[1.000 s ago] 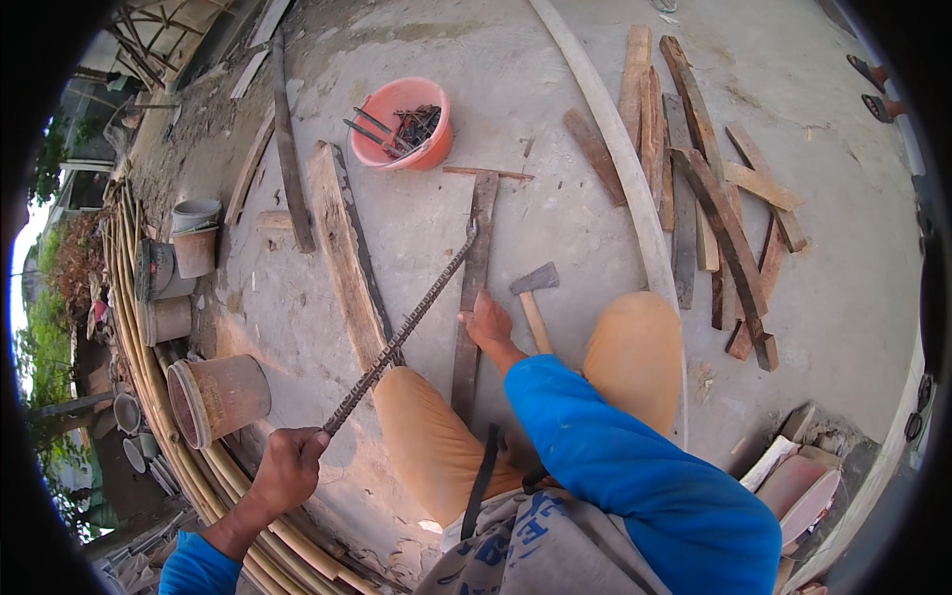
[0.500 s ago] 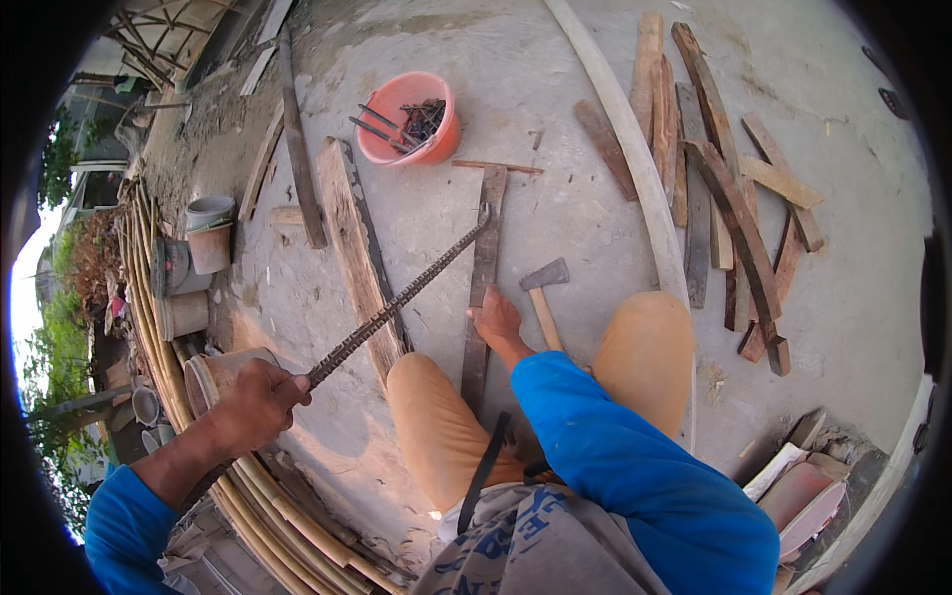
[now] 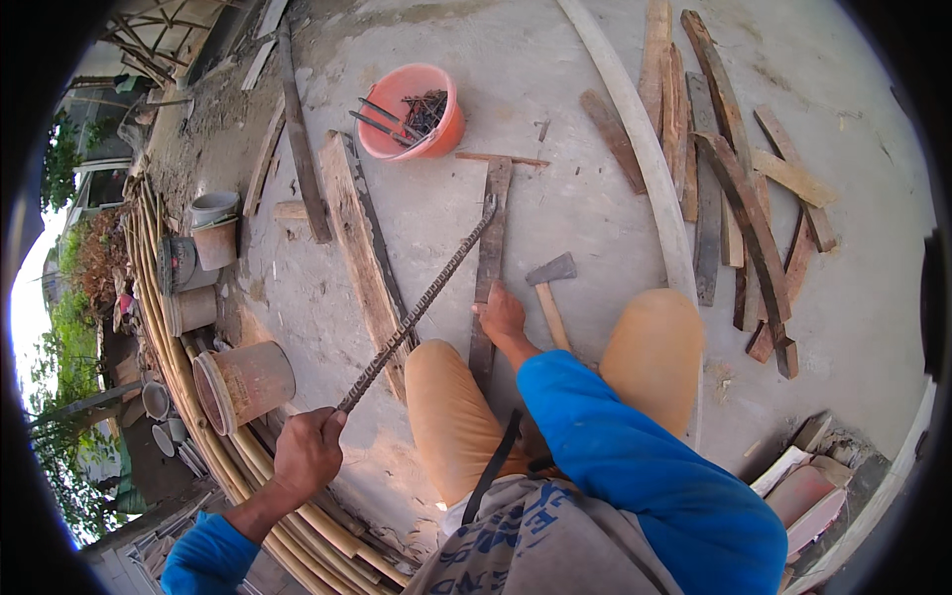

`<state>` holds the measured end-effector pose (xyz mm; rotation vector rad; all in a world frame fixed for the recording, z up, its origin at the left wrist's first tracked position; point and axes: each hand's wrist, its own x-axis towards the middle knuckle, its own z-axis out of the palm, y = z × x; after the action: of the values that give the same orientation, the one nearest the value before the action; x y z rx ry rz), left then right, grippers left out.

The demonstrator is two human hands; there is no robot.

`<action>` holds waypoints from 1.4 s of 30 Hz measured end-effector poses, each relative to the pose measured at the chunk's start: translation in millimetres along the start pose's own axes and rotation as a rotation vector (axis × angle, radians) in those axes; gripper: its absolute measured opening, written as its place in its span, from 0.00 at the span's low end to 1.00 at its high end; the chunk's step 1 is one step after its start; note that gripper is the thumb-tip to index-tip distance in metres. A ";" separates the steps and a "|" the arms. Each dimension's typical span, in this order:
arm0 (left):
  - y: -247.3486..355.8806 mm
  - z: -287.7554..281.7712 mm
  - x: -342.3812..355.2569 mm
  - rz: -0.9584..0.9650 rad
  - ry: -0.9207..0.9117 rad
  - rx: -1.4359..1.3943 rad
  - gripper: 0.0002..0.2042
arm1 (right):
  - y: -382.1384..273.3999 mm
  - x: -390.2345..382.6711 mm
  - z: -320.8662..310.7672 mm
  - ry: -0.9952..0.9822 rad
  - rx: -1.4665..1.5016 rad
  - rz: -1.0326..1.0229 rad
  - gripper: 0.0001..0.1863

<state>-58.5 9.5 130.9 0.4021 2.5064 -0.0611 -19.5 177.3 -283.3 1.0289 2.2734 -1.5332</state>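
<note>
My left hand (image 3: 305,456) is closed round the lower end of a long ribbed steel bar (image 3: 421,305). The bar slants up and to the right, and its bent tip reaches the upper part of a narrow wooden plank (image 3: 488,253). Whether the tip bites into a nail there is too small to tell. My right hand (image 3: 504,315) grips that plank lower down, between my knees. The plank's far end meets a thin wooden strip (image 3: 516,160) lying crosswise. Just right of my right hand, a hatchet (image 3: 550,270) with a pale wooden handle lies on the concrete.
Beyond the plank stands an orange bucket (image 3: 453,124) holding dark metal pieces and two bars. A thick board (image 3: 362,248) lies to the left. Stacked timber (image 3: 734,178) and a long pale pole (image 3: 645,149) are on the right. Bamboo poles (image 3: 238,471) and dirty buckets (image 3: 248,382) line the left.
My left hand has moved right and a little down, swinging the bar's lower end to a steeper slant. The bar's tip stays at the plank, and my right hand keeps its grip.
</note>
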 end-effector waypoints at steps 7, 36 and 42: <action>-30.1 95.2 -19.7 -0.070 0.175 0.009 0.10 | 1.3 4.5 -4.0 -0.057 -0.080 -0.012 0.32; -56.8 136.7 -14.2 -0.037 0.044 -0.558 0.19 | 13.1 8.9 1.7 -0.011 -0.050 -0.042 0.25; -51.5 82.0 -1.4 -0.202 -0.181 -0.730 0.18 | 14.5 8.6 1.0 0.001 -0.055 -0.071 0.25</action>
<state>-27.5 -50.9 61.9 -0.1519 2.1887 0.6838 -16.7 183.2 -298.9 0.9447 2.3629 -1.4871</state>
